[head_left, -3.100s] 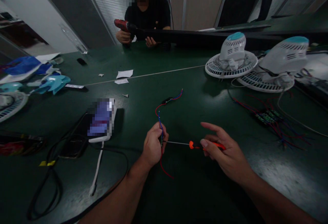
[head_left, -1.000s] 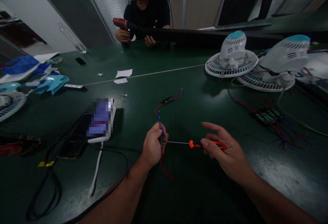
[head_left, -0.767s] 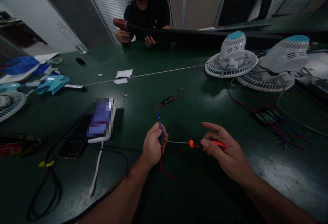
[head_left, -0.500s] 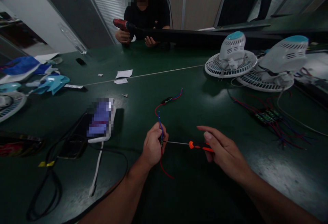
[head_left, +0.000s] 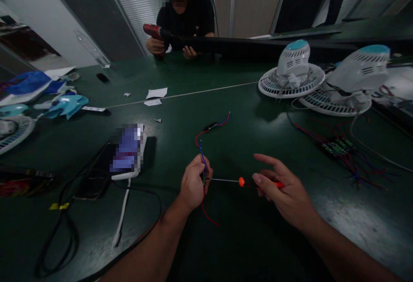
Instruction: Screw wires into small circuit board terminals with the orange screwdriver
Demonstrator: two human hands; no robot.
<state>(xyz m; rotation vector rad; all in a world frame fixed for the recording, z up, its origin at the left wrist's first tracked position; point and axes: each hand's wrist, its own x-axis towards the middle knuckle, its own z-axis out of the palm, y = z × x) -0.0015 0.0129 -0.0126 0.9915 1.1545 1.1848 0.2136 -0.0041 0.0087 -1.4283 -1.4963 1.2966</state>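
Note:
My left hand (head_left: 192, 185) is closed in a pinch on a small part with red and blue wires (head_left: 204, 138) that run up over the green table (head_left: 226, 239) and hang below my fist. My right hand (head_left: 284, 194) holds an orange-handled screwdriver (head_left: 245, 182) between thumb and fingers, with the index finger stretched out. The thin metal shaft points left and its tip meets the part in my left hand.
A phone on a white stand (head_left: 127, 151) with black and white cables lies at the left. Two white fan assemblies (head_left: 292, 73) and a circuit board with wires (head_left: 337, 146) sit at the right. Across the table a person holds a red power drill (head_left: 155, 30). Paper scraps (head_left: 156, 93) lie mid-table.
My right hand's fingers shifted along the screwdriver handle, sliding forward half a second ago and back now. My left hand and the wires stayed in place.

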